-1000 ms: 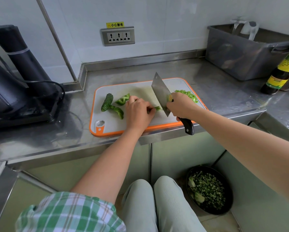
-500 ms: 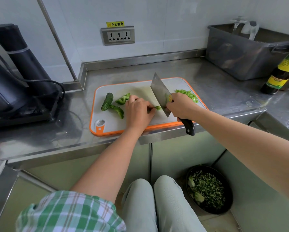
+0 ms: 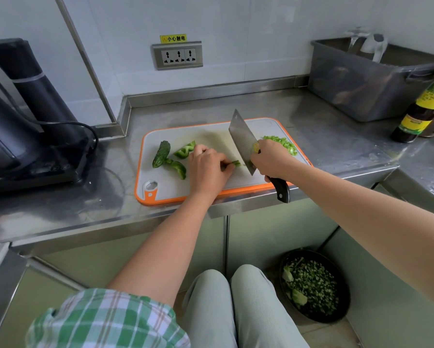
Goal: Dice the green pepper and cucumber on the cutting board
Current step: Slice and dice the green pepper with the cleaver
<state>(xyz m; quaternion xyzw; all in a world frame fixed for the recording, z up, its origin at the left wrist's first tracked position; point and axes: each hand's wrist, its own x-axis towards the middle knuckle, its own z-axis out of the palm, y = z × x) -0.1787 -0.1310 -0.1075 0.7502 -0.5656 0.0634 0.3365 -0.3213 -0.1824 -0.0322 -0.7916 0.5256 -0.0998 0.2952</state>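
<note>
A grey cutting board with an orange rim (image 3: 236, 125) lies on the steel counter. My left hand (image 3: 207, 169) holds down a thin strip of green pepper (image 3: 236, 163) with curled fingers at the board's middle. My right hand (image 3: 271, 159) grips the black handle of a cleaver (image 3: 242, 139), whose blade stands on edge just right of the strip. A pile of diced green pepper (image 3: 283, 144) lies behind my right hand. To the left lie a piece of cucumber (image 3: 161, 153) and two larger green pepper pieces (image 3: 185, 150), (image 3: 178, 167).
A black appliance (image 3: 22, 126) with a cable fills the counter's left side. A grey plastic tub (image 3: 366, 79) and a dark sauce bottle (image 3: 424, 109) stand at the right. On the floor a black bowl (image 3: 313, 285) holds chopped greens. A wall socket (image 3: 177, 56) sits behind the board.
The cleaver has shifted very slightly at the pepper strip. Both hands stay where they were.
</note>
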